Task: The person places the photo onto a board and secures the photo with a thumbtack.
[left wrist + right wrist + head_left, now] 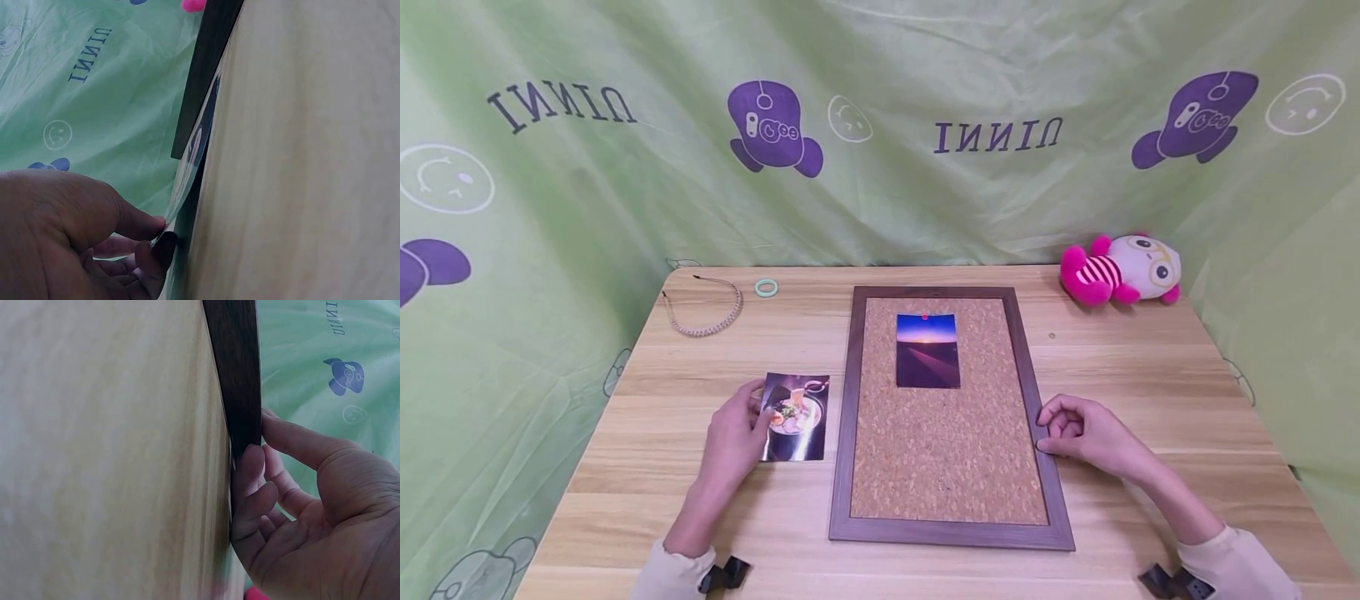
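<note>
Cork board (pixel 947 467): lies flat near the middle of the table, held within a dark wooden frame (pixel 843 467).
Sunset photo (pixel 928 362): sits upright on the upper half of the cork, under a red pin (pixel 925 317) at its top edge.
Ramen photo (pixel 808 446): is just left of the frame, apart from it in the head view, picture side up, with a bowl of noodles on it.
Left hand (pixel 735 429): pinches the left edge of the ramen photo between thumb and fingers; the left wrist view shows the thin edge caught there.
Right hand (pixel 1093 433): holds the frame's right side, fingers bent, thumb and fingertips against the wood.
Sleeves: pale, with a black device (pixel 727 575) at the left cuff and another at the right.
Headband (pixel 703 332): beaded, at the table's far left corner, beside a mint ring (pixel 766 295).
Plush toy (pixel 1120 271): pink and white, lying at the far right corner.
Tabletop (pixel 760 517): light wood grain.
Curtain (pixel 880 208): green, printed with purple figures, behind and around the table.
</note>
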The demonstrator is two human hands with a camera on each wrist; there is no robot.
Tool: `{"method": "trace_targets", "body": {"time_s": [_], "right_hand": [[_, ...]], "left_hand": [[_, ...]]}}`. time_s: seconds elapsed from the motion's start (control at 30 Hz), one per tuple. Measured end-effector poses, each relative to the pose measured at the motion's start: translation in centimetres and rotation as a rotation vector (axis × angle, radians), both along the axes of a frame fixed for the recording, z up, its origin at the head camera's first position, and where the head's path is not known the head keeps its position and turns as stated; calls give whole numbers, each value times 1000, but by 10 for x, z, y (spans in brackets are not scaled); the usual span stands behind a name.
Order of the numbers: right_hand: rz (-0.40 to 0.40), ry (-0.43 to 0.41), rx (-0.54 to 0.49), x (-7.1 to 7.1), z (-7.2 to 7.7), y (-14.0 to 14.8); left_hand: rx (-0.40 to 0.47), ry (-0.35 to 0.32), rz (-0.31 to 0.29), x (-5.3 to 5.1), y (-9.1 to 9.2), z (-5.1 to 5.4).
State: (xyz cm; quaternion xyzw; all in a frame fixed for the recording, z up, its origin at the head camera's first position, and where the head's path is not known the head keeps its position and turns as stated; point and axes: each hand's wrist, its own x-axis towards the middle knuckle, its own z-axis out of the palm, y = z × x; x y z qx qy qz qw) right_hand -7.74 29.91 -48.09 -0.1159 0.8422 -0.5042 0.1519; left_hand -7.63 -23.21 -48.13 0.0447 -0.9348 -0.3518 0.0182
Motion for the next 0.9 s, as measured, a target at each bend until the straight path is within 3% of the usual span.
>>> {"method": "trace_targets", "body": {"time_s": [0.3, 0.63, 0.9], "right_hand": [[-11, -12, 14, 0, 0, 1], [-8, -17, 12, 0, 0, 0], [-2, -1, 11, 0, -1, 1]], "left_hand": [[105, -46, 14, 0, -7, 7], [152, -9, 59, 0, -13, 13], [358, -57, 66, 1, -3, 22]]}}
